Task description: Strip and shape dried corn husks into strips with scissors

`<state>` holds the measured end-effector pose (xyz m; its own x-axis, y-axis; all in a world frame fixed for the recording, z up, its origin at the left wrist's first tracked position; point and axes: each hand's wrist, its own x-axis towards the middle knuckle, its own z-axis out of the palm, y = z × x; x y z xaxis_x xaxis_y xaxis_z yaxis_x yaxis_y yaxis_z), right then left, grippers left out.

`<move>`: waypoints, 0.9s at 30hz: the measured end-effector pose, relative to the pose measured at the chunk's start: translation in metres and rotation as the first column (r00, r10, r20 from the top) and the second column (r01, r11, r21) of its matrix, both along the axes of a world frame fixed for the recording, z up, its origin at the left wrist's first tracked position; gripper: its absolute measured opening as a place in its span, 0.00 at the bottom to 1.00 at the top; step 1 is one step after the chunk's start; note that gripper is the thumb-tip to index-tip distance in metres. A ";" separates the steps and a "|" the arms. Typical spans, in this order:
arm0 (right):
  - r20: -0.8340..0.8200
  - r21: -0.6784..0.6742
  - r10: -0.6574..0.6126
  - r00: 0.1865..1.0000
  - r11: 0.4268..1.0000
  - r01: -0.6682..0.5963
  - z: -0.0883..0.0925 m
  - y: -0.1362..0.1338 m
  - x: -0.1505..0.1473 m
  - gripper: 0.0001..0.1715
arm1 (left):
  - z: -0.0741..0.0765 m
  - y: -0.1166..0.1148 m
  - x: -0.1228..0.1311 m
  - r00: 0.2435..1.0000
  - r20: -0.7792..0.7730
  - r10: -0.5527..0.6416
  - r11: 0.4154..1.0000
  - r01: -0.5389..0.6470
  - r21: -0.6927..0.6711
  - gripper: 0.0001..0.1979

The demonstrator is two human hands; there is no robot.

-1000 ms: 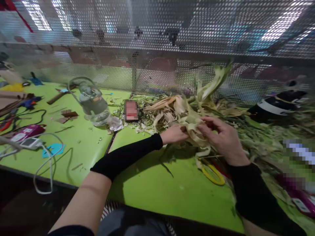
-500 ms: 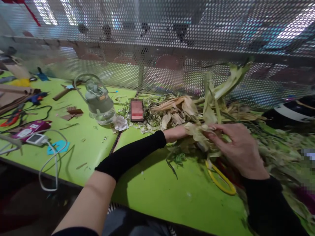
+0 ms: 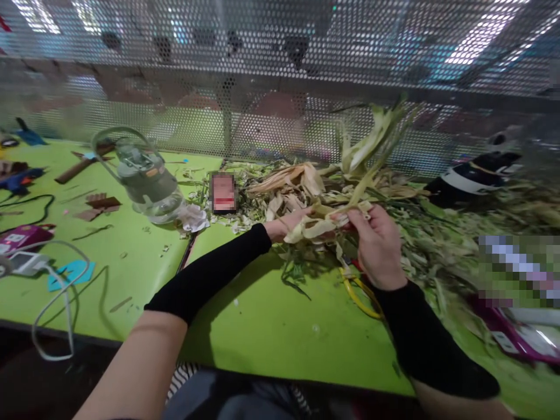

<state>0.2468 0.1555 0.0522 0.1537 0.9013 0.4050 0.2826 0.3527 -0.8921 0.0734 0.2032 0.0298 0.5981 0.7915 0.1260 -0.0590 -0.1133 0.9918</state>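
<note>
Pale, curling corn husk (image 3: 321,228) is held between my two hands above the front edge of a heap of plant scraps. My left hand (image 3: 289,225) is closed on it from the left, its fingers mostly hidden behind the strips. From the right, my right hand (image 3: 380,248) pinches the husk between thumb and fingers. A long leafy stalk (image 3: 371,143) rises behind the hands; whether it joins the held piece I cannot tell. Under my right hand lies a yellow loop handle (image 3: 359,302) with red beside it, perhaps scissors.
A clear bottle with a grey-green lid (image 3: 151,181) stands left of the heap, near crumpled white paper (image 3: 195,219). A dark bottle (image 3: 466,181) leans at right. A perforated metal screen (image 3: 262,58) closes the table's back. Cables and a purple device (image 3: 26,238) lie at left.
The view has swung right, so the scene sits further left. My right hand has turned more upright and closer to my left, and the husk between them is lower and more bunched.
</note>
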 end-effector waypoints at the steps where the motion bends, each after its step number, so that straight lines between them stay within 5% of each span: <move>1: -0.010 0.020 0.005 1.000 1.000 -0.005 0.000 0.001 0.001 0.21 | 0.000 0.001 -0.002 0.999 0.003 -0.039 0.999 0.039 -0.026 0.19; 4: -0.067 0.053 0.014 0.998 0.999 -0.011 0.001 0.003 0.002 0.22 | 0.002 0.002 -0.004 0.991 0.078 -0.107 0.992 0.112 -0.064 0.27; 8: -0.075 0.037 0.030 0.997 0.999 -0.028 0.006 -0.002 0.003 0.20 | 0.006 -0.001 0.001 0.989 0.136 -0.051 0.991 0.067 -0.117 0.35; 13: 0.205 0.055 0.069 0.976 0.995 -0.082 0.007 -0.009 0.004 0.20 | 0.005 -0.007 0.005 0.991 0.118 0.060 0.988 -0.043 -0.148 0.33; 17: 0.288 0.171 -0.093 0.953 0.984 0.044 0.005 -0.009 0.006 0.17 | 0.006 -0.016 0.005 0.980 0.062 0.186 0.982 -0.185 -0.034 0.32; 22: 0.104 0.204 -0.141 0.984 0.972 0.118 0.003 -0.004 0.008 0.16 | 0.015 -0.018 0.001 0.993 0.109 0.048 0.999 -0.045 -0.029 0.27; 27: 0.077 0.127 -0.033 0.996 0.992 0.023 0.002 -0.003 0.010 0.18 | 0.015 -0.018 -0.002 0.984 0.176 -0.013 0.992 0.035 -0.118 0.29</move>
<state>0.2563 0.1524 0.0546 0.1414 0.8380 0.5271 0.3619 0.4518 -0.8154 0.0709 0.1855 0.0444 0.5942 0.7929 0.1350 -0.2335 0.0095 0.9723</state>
